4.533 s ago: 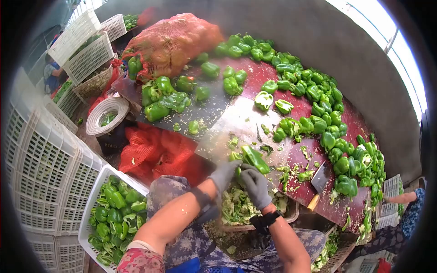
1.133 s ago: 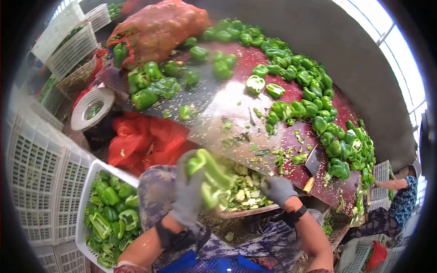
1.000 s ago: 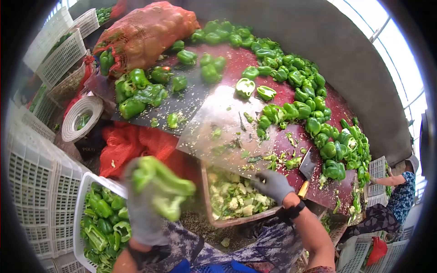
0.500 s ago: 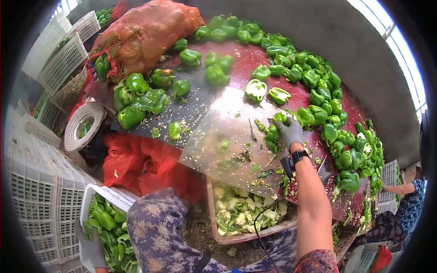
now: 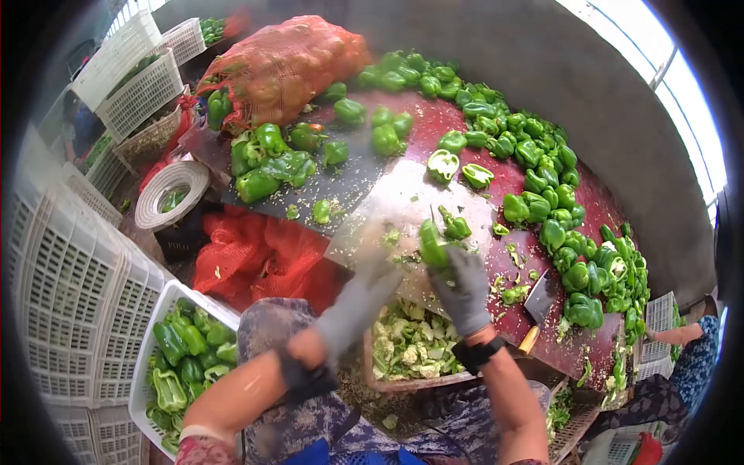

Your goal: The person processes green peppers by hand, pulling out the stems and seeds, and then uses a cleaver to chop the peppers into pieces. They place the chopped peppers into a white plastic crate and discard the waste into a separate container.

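My right hand (image 5: 463, 288), in a grey glove with a black band at the wrist, grips a green bell pepper (image 5: 432, 245) above the near edge of the work surface. To its left, my left hand (image 5: 370, 288), gloved too, hangs over the same edge; its fingers are smeared by motion. Two cut pepper halves (image 5: 442, 166) lie farther back, pale insides showing. A cleaver (image 5: 541, 297) with a wooden handle rests on the red board to the right of my right hand. Below both hands stands a bin (image 5: 375, 381) of pale trimmings.
Whole peppers (image 5: 532, 155) are heaped along the back and right. A full red mesh sack (image 5: 291, 66) sits back left. A white crate of peppers (image 5: 147, 353) is beside my leg, near stacked crates (image 5: 70, 271). Another person's arm (image 5: 680, 333) shows at right.
My left hand has come up from the pepper crate to the table's near edge. My right hand has drawn back towards me and holds a pepper. The view has shifted slightly.
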`<state>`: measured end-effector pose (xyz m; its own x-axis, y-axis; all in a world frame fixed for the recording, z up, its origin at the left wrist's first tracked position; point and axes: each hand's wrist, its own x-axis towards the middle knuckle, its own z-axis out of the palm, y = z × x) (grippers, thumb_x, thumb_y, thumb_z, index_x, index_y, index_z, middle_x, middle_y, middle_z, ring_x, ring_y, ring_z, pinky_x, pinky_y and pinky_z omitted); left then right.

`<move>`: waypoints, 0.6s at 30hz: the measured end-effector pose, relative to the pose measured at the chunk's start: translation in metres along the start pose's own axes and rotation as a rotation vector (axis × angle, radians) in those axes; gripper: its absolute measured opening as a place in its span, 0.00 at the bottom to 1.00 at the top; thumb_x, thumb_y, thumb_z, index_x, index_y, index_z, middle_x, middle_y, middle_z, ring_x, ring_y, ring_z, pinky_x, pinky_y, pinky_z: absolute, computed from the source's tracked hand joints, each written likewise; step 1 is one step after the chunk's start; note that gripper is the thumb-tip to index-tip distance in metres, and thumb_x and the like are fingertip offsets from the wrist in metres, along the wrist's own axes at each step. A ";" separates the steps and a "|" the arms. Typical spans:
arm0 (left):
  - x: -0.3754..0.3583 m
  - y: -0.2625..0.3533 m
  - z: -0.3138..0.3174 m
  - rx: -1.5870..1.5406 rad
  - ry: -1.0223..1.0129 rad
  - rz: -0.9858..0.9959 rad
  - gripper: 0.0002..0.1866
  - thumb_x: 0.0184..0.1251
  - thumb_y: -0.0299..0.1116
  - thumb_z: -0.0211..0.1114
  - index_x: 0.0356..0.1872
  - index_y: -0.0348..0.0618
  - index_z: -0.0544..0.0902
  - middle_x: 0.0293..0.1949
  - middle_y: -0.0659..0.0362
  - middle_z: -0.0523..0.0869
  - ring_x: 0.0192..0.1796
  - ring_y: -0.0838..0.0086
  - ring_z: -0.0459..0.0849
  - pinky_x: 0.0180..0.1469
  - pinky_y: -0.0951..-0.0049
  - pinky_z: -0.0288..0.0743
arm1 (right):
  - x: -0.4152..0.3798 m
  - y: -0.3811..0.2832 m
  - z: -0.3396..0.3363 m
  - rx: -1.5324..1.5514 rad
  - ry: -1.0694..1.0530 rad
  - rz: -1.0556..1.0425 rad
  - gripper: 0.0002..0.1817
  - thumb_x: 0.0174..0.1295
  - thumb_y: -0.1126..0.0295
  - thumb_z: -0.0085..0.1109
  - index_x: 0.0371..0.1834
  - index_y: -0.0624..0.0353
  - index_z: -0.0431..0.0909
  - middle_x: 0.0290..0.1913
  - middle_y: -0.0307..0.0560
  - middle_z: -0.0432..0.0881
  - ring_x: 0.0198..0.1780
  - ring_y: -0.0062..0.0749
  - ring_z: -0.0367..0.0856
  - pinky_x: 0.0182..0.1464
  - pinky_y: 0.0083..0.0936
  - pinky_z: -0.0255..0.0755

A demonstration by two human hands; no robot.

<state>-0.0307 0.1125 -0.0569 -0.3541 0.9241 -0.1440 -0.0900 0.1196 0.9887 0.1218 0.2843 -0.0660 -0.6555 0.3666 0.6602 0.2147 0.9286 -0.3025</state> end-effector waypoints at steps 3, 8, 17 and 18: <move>0.045 -0.040 0.022 -0.158 -0.020 -0.119 0.30 0.75 0.41 0.60 0.73 0.43 0.64 0.68 0.48 0.72 0.69 0.59 0.72 0.71 0.54 0.65 | -0.031 -0.024 0.021 0.046 -0.166 0.047 0.27 0.55 0.69 0.73 0.61 0.54 0.78 0.51 0.52 0.82 0.49 0.48 0.81 0.50 0.39 0.77; 0.047 -0.045 0.033 -0.520 0.192 -0.498 0.32 0.74 0.48 0.58 0.73 0.45 0.63 0.61 0.49 0.75 0.61 0.58 0.74 0.61 0.51 0.72 | -0.043 -0.048 0.032 0.298 -0.385 0.315 0.23 0.56 0.67 0.67 0.58 0.52 0.80 0.51 0.53 0.83 0.50 0.52 0.81 0.52 0.42 0.77; 0.083 -0.167 0.021 0.031 0.123 0.143 0.27 0.73 0.41 0.60 0.67 0.39 0.69 0.55 0.50 0.79 0.52 0.62 0.80 0.46 0.57 0.80 | -0.019 -0.022 0.031 0.324 -0.707 0.387 0.26 0.52 0.56 0.70 0.56 0.52 0.84 0.46 0.58 0.82 0.48 0.52 0.84 0.54 0.39 0.78; 0.086 -0.171 0.019 0.044 0.104 0.204 0.26 0.73 0.40 0.60 0.66 0.39 0.70 0.53 0.51 0.80 0.51 0.62 0.80 0.46 0.58 0.80 | -0.017 -0.026 0.029 0.221 -0.687 0.351 0.24 0.53 0.55 0.70 0.53 0.50 0.85 0.45 0.57 0.83 0.48 0.52 0.84 0.52 0.40 0.78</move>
<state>-0.0280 0.1783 -0.2372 -0.4547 0.8887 0.0581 0.0328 -0.0485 0.9983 0.1065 0.2518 -0.0893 -0.8907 0.4520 -0.0480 0.3904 0.7064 -0.5904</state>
